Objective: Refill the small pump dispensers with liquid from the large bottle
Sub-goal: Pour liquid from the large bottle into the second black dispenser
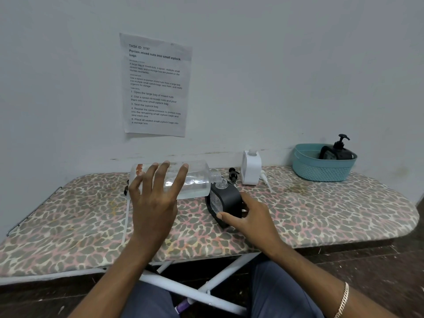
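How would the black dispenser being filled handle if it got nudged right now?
Probably tippy: the black dispenser leans on the soft padded board, steadied by the right hand. Its neck is open beneath the mouth of the large bottle, so a knock would likely spill. The smooth casing may be slippery if wet.

Home room: leopard-print ironing board (321, 214)
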